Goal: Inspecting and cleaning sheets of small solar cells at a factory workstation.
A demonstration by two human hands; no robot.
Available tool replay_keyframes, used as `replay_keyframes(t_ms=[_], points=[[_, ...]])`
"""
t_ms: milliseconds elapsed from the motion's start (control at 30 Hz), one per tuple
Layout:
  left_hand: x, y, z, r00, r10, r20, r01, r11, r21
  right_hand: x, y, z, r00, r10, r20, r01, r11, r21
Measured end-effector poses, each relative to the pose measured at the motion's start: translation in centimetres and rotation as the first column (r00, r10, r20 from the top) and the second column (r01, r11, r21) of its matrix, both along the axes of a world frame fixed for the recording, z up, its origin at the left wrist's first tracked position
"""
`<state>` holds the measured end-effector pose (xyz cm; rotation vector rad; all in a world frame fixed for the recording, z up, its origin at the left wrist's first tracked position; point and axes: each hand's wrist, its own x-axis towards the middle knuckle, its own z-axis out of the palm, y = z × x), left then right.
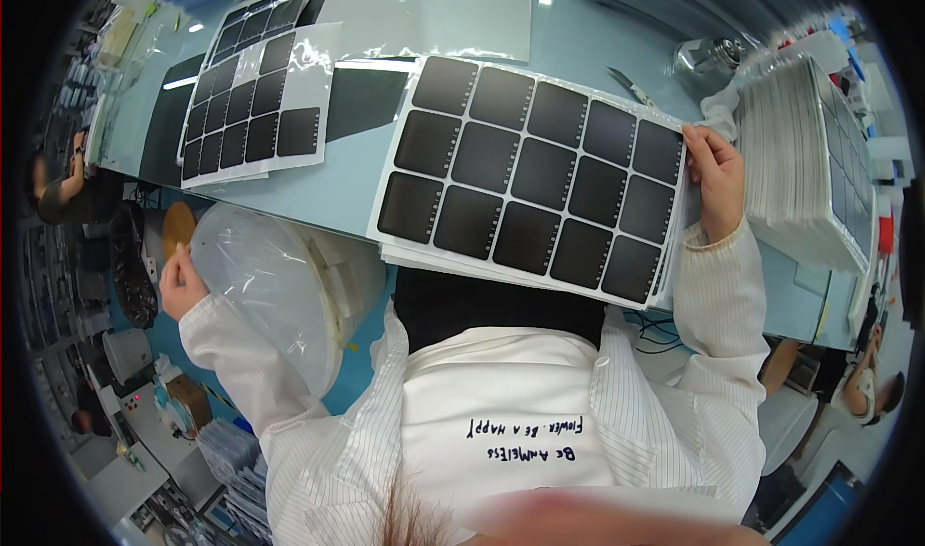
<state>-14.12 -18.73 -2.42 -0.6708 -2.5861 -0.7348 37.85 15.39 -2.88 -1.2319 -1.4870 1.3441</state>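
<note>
In front of me at the table edge lies a stack of white sheets point(517, 173) bearing rows of black rounded squares. My right hand point(716, 182) pinches the right edge of the stack's top sheet near its far corner. Well off to the left, past the table edge, my left hand point(181, 288) is raised with its fingers drawn together. Whether it holds something small I cannot make out. It is beside a round bin point(332, 324) lined with clear plastic. More sheets with black squares point(252, 98) lie farther left on the table, one with a pale gap in its grid.
A tall stack of sheets point(795, 156) stands at the right. Behind my sheets lie a small knife point(629, 85) and a glass jar point(708, 59). A clear plastic sheet point(424, 11) covers the far table. Another person point(67, 185) is at the far left.
</note>
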Motion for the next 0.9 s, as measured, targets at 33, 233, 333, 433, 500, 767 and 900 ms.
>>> replay_keyframes(t_ms=[33,233,333,433,500,767,900], points=[[1.7,2.2,0.7,0.984,-0.178,-0.022,0.179,0.981,0.078,0.1,-0.1,0.3,1.000,0.024,0.014,-0.024,1.000,0.005],[11.3,13.4,2.4,0.561,-0.812,0.164,0.808,0.579,0.103,0.0,-0.5,1.6,0.993,0.107,0.043,-0.108,0.994,0.033],[13.5,16.7,2.4,0.408,-0.869,0.281,0.884,0.453,0.117,-0.2,-0.2,1.6,0.983,0.147,0.108,-0.156,0.985,0.078],[13.8,17.9,2.5,0.351,-0.829,0.436,0.888,0.442,0.125,-0.4,-0.1,1.7,0.961,0.171,0.220,-0.199,0.973,0.115],[13.7,18.2,2.3,0.295,-0.835,0.464,0.876,0.430,0.216,-0.5,-0.2,2.1,0.953,0.162,0.257,-0.202,0.970,0.135],[13.0,17.7,1.2,0.197,-0.733,0.651,0.822,0.485,0.298,0.2,-2.4,5.3,0.845,0.386,0.370,-0.383,0.920,-0.084],[12.6,17.9,1.0,0.094,-0.747,0.659,0.841,0.413,0.348,0.3,-3.6,5.9,0.894,0.409,0.183,-0.356,0.896,-0.264]])
